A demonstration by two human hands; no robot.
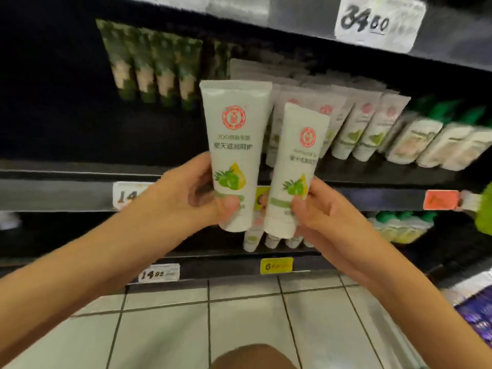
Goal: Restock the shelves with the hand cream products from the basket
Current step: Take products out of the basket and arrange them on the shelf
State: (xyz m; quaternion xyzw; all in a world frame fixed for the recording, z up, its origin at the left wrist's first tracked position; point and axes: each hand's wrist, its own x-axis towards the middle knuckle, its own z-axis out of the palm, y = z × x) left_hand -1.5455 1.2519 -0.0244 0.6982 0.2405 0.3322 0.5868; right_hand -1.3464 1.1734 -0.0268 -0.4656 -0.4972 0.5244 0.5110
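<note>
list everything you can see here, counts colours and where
left tube: 1, white with green print, upright in the left hand
right tube: 1, white with green print, upright in the right hand
shelf tubes: many, white, leaning in a row on the middle shelf behind the held ones
green packs: about five, green patterned, back left of the middle shelf
green-capped tubes: several, white, blurred, right end of the middle shelf
lower tubes: a few, white, on the shelf below
price tags: five, three white, one yellow, one red, on shelf edges
floor: white tiles, below
left hand: 1, grips the left tube
right hand: 1, pinches the right tube
</note>
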